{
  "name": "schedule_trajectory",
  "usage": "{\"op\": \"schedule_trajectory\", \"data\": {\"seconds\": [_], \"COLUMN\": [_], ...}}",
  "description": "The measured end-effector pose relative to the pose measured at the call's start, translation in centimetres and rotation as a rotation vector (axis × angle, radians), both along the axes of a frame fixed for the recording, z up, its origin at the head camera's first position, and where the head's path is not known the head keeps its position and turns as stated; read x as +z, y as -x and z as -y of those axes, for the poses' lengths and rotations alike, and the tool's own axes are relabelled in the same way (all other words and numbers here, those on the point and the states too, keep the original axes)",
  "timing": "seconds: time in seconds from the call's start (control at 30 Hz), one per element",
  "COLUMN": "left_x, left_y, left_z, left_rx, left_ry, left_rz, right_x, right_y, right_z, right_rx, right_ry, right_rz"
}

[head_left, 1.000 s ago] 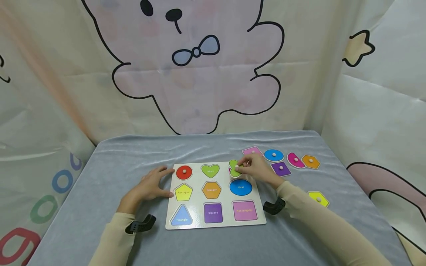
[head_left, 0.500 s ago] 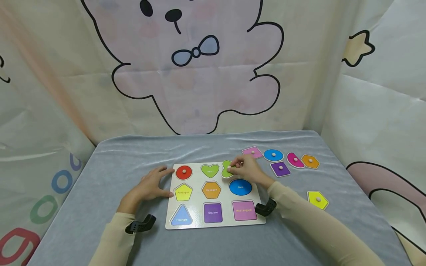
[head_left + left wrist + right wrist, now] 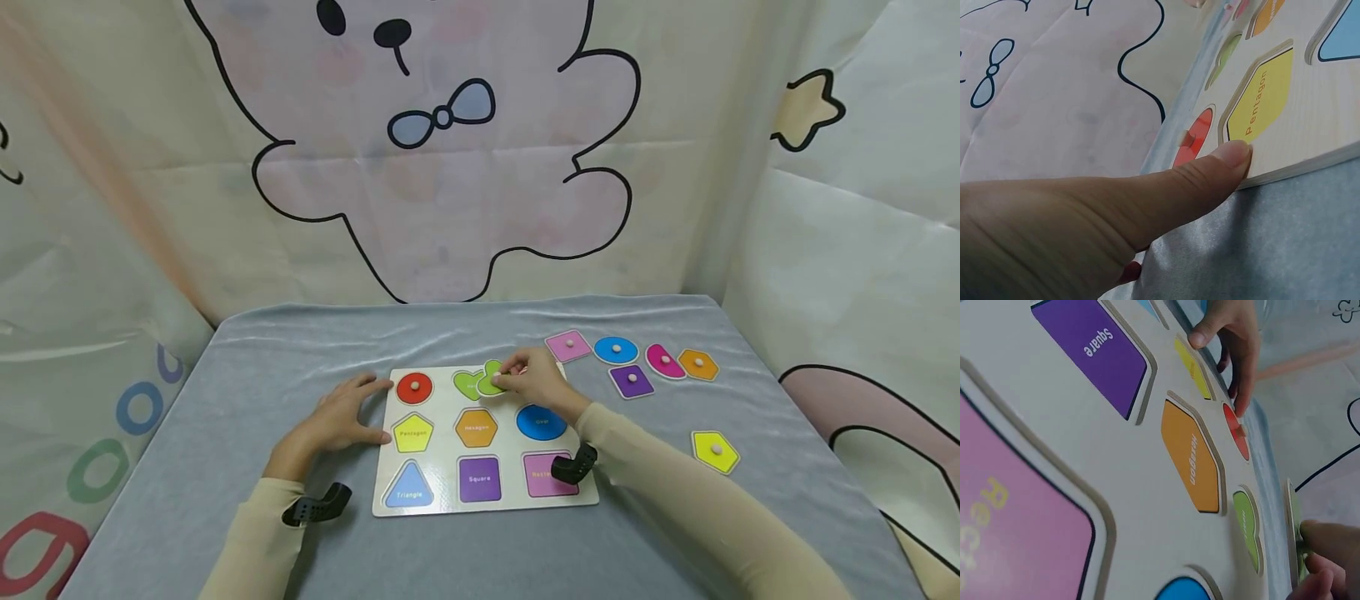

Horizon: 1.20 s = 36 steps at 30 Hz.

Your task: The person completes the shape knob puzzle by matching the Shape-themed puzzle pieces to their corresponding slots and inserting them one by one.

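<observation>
My right hand (image 3: 536,382) pinches a green heart piece (image 3: 488,374) by its knob. The piece is tilted and partly covers the green Heart recess (image 3: 466,384) of the white puzzle board (image 3: 446,487). In the right wrist view, the held heart (image 3: 1292,528) is above the board, apart from the printed recess (image 3: 1246,528). At the board's left edge rests my left hand (image 3: 330,421), fingers spread, its thumb touching the rim beside the yellow Pentagon recess (image 3: 1263,100). A red circle piece (image 3: 415,388) sits in its slot at the top left.
Right of the board, on the grey cloth (image 3: 660,500), lie knobbed pieces: a pink rectangle (image 3: 558,343), blue oval (image 3: 607,350), purple square (image 3: 624,379), magenta semicircle (image 3: 657,357), orange hexagon (image 3: 691,362) and yellow pentagon (image 3: 708,446). A printed curtain (image 3: 442,217) stands behind.
My right hand has moved left with the green heart, from over the board's top right corner to over the Heart recess. The left hand has stayed in place.
</observation>
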<state>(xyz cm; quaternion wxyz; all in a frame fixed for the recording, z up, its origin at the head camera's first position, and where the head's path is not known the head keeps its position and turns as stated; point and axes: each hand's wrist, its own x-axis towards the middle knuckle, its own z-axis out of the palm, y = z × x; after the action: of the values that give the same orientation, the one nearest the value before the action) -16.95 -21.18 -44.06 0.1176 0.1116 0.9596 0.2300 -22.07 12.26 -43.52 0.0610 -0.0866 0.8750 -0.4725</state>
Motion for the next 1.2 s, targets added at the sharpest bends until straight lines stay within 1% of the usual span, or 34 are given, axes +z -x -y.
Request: {"op": "schedule_trajectory", "data": {"seconds": [0.13, 0.23, 0.4, 0.53, 0.7, 0.9, 0.97, 1.1, 1.2], "left_x": [0.1, 0.2, 0.3, 0.5, 0.6, 0.5, 0.5, 0.3, 0.2], "left_y": [0.0, 0.0, 0.2, 0.2, 0.2, 0.3, 0.3, 0.2, 0.2], "left_z": [-0.1, -0.2, -0.3, -0.3, -0.2, 0.0, 0.0, 0.0, 0.0], "left_rx": [0.004, -0.001, -0.011, -0.017, -0.014, -0.012, -0.012, -0.011, -0.009], "left_ry": [-0.002, -0.005, -0.004, -0.009, -0.011, -0.009, -0.010, -0.010, -0.013], "left_rz": [0.003, 0.008, -0.003, -0.013, -0.005, -0.011, -0.010, -0.005, -0.002], "right_x": [0.1, 0.2, 0.2, 0.1, 0.1, 0.2, 0.2, -0.1, -0.3], "right_y": [0.0, 0.0, -0.1, -0.1, -0.1, 0.0, 0.0, 0.2, 0.2], "right_z": [1.0, 1.7, 2.5, 2.8, 3.1, 3.7, 3.9, 4.2, 4.3], "right_rx": [-0.061, -0.091, -0.081, -0.087, -0.103, -0.119, -0.127, -0.133, -0.138], "right_ry": [-0.029, -0.027, -0.016, -0.044, -0.074, -0.148, -0.180, -0.242, -0.284], "right_rz": [0.028, 0.057, 0.087, 0.103, 0.109, 0.101, 0.112, 0.132, 0.121]}}
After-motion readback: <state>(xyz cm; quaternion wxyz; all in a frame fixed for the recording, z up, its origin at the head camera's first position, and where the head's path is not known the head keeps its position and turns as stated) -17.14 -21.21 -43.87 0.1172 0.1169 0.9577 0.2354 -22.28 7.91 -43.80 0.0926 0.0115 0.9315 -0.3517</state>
